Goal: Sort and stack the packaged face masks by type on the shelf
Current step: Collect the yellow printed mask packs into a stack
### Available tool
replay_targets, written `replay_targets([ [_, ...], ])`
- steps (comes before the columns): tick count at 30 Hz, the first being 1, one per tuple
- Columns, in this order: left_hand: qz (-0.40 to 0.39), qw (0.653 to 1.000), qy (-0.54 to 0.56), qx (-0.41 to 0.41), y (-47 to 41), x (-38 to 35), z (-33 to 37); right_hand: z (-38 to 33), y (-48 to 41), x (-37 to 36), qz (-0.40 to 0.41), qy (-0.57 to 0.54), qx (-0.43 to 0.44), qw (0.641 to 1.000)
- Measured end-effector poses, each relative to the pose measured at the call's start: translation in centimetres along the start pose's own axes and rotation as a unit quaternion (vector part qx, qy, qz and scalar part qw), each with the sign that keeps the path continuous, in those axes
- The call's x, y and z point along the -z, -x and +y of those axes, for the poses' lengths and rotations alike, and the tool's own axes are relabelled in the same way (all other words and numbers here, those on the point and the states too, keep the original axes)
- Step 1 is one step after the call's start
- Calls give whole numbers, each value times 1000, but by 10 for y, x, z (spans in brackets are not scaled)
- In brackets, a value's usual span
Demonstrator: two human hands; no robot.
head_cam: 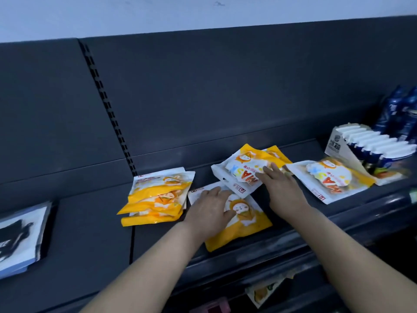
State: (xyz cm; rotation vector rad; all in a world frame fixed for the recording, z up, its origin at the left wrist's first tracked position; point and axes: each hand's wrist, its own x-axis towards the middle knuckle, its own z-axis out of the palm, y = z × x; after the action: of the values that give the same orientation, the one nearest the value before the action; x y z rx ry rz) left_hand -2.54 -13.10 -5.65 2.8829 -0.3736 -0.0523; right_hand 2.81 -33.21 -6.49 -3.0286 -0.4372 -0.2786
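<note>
Yellow-and-white mask packs on a dark grey shelf (90,222). Nearest: left hand (208,210) flat, fingers spread, palm down on a front pack (239,219) showing a cartoon face above a yellow band; hand covers its upper left part. Right hand (281,186) also open, fingers extended, pressing the lower right edge of a tilted pack (242,169) printed "MASK" upside down, which overlaps the front pack's top corner. Neither hand clamped on anything. Another yellow pack (276,154) pokes out behind the tilted one, mostly hidden. Left of the hands: fanned stack (158,196) of same cartoon type. Right: single MASK pack (331,179), blurred. Far right: open carton (336,144) of white-topped items, dark blue bags (399,114) behind, cut off by frame. Far left: black-and-white packs (20,236), print unreadable, cropped.
</note>
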Motion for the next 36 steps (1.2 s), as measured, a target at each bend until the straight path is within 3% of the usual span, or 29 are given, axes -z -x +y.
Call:
replay_targets([
  [5, -6, 997, 17, 70, -9, -8, 1, 24, -38, -8, -49, 1, 18, 999],
  [11, -15, 992, 16, 126, -21, -18, 7, 45, -63, -4, -164, -11, 76, 984],
  [16, 74, 970, -47, 226, -37, -28, 27, 56, -69, 7, -35, -32, 161, 986],
  [20, 108, 953, -79, 273, -40, -32, 45, 83, -72, -4, -200, -39, 229, 952],
  [21, 97, 952, -79, 278, -40, -33, 48, 87, -72, -6, -199, -25, 240, 950],
  [26, 34, 952, -69, 295, -41, -29, 53, 84, -78, -13, -75, 21, 258, 963],
  [31, 34, 951, -33, 306, -53, -28, 47, 86, -81, -11, 25, -205, 163, 965],
  [36, 50, 951, 37, 302, -72, -33, 35, 81, -70, 10, 95, -285, 110, 948],
])
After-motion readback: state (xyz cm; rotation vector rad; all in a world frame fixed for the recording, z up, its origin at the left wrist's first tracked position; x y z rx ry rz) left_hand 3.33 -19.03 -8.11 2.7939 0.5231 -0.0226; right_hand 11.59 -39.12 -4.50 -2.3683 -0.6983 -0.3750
